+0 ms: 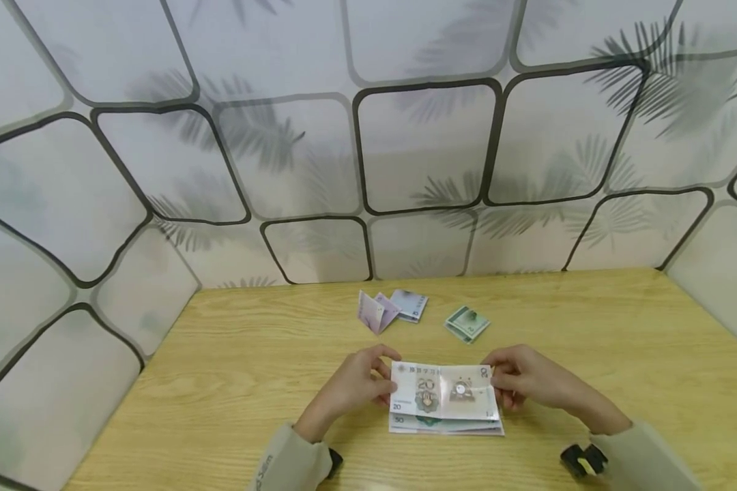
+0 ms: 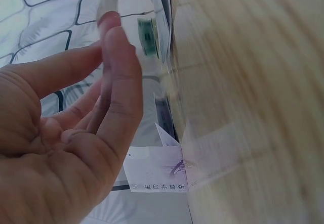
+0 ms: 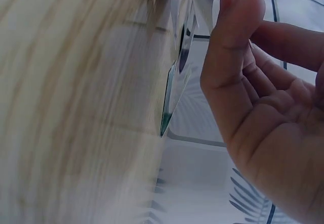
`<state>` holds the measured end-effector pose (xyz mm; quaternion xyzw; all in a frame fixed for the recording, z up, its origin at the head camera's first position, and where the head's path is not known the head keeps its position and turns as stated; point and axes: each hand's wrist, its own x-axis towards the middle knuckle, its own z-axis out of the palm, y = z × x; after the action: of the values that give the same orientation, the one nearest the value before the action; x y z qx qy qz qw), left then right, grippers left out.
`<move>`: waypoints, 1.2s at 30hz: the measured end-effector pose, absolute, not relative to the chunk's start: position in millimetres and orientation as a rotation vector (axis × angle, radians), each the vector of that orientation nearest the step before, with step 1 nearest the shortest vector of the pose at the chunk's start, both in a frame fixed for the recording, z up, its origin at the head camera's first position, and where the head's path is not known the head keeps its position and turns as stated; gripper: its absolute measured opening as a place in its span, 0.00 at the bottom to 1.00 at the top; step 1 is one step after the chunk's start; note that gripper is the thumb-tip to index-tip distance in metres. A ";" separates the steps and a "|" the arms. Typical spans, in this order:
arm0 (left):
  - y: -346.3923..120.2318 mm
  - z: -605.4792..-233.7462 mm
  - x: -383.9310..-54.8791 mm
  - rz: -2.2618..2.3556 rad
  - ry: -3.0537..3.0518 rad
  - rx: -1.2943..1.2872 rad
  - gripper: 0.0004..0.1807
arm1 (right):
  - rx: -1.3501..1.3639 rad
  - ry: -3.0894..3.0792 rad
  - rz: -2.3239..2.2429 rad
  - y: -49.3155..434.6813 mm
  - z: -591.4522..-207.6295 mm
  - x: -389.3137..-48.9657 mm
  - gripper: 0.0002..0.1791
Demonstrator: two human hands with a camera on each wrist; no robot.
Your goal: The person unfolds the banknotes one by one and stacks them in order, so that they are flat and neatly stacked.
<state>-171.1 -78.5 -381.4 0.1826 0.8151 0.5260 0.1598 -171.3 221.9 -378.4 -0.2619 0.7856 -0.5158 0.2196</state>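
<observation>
Both hands pinch a brown-and-white play banknote (image 1: 445,395) marked 20, with a crease down its middle. My left hand (image 1: 357,383) grips its left edge between thumb and fingers, and my right hand (image 1: 528,382) has the right edge. In the left wrist view, the left fingertips (image 2: 112,32) meet the raised note edge, above the table surface. The right thumb (image 3: 235,37) likewise presses against the paper. Beneath the 20 lies a green banknote (image 1: 439,424) marked 50, and a purple-edged note (image 1: 491,432) shows under that, mostly hidden.
Farther back on the wooden table (image 1: 239,368) stands a folded purple note (image 1: 371,314), beside a folded bluish-purple note (image 1: 409,303). A folded green note (image 1: 467,323) lies to their right. Behind the table rises a leaf-patterned wall (image 1: 424,150).
</observation>
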 end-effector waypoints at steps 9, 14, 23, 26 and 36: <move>-78.1 -380.2 -169.5 1.440 2.288 0.509 0.23 | -0.698 2.147 -1.431 222.0 -378.2 -172.4 0.15; -77.6 -379.2 -167.5 1.419 2.279 0.501 0.21 | -0.672 2.140 -1.414 222.0 -376.8 -171.5 0.16; -78.5 -381.0 -165.8 1.382 2.318 0.505 0.17 | -0.632 2.150 -1.369 220.2 -378.6 -169.6 0.18; -78.6 -382.1 -166.8 1.360 2.361 0.513 0.16 | -0.658 2.155 -1.363 220.0 -379.1 -170.0 0.19; -83.5 -375.3 -168.5 1.318 2.461 0.564 0.10 | -0.691 2.253 -1.316 228.5 -371.0 -174.7 0.18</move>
<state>-168.5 -83.5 -375.3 0.1959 0.8548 0.4578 0.1462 -174.7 228.5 -371.0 -0.2497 0.8144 -0.4757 0.2195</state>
